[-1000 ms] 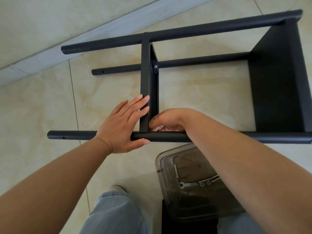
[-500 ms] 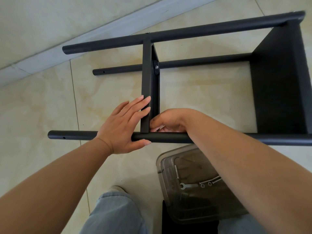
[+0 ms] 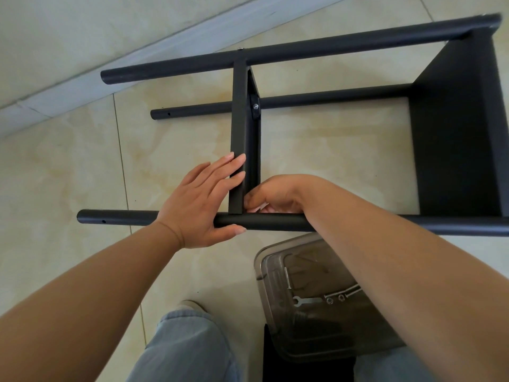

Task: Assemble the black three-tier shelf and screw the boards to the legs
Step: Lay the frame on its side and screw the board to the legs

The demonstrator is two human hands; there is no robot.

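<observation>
Item: black shelf frame, lying on its side on the tiled floor. Landmark: the middle board (image 3: 239, 139), seen edge-on.

- Near leg (image 3: 264, 221): runs across the frame at the board's near end, touching it.
- Far leg (image 3: 303, 48) and lower far leg (image 3: 316, 99): beyond the board; a screw and bracket (image 3: 255, 106) show where the board meets the lower one.
- End board (image 3: 457, 128): well to the right of the middle board, between the legs.
- Left hand (image 3: 201, 199): fingers straight and flat against the board's left face, thumb under the near leg; it presses, with no closed grip.
- Right hand (image 3: 271, 198): just right of the board's near corner, fingers curled at the joint. What they pinch is hidden; likely a screw, but this cannot be told.
- Clear box (image 3: 311, 293): nearer the person than the board, holding a small wrench (image 3: 304, 301) and loose screws (image 3: 334, 297).

Risks, as judged: the board may slip off the leg's hole if the left hand's pressure eases; a screw started blind could cross-thread or drop to the floor.
</observation>
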